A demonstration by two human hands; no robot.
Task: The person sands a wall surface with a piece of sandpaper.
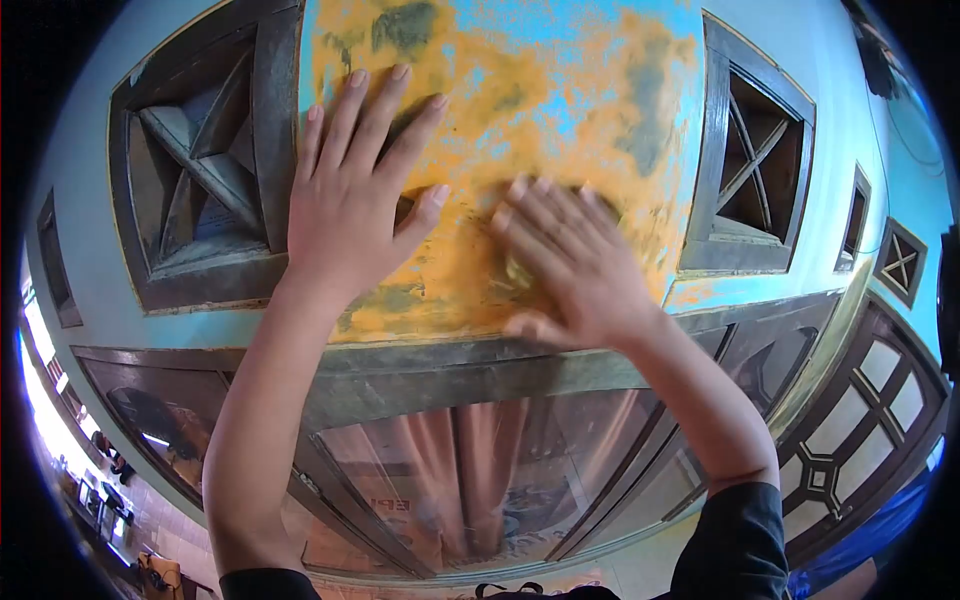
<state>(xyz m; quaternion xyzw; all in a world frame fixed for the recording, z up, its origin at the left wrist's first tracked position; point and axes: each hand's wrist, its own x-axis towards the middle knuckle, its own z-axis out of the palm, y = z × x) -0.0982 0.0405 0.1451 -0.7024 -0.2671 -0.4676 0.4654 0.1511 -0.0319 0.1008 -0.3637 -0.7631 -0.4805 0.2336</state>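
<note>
My left hand [360,190] lies flat on the wall panel [510,90], its fingers spread and nothing held in it. The panel is painted patchy orange-yellow, with blue showing through and dark grey smudges. Lower and to the right, my right hand [580,260] presses against the same panel, blurred by motion. Its fingers are stretched close together. A yellowish edge shows beside the palm and a dark one past the fingertips, so a flat piece seems to be pressed under it; what it is, I cannot make out.
Dark wooden vent frames with crossed slats flank the panel, one at left [200,170] and one at right [755,160]. Below runs a wooden beam [470,378] over a glass pane with pinkish curtains [490,460]. A dark door [860,420] stands at far right.
</note>
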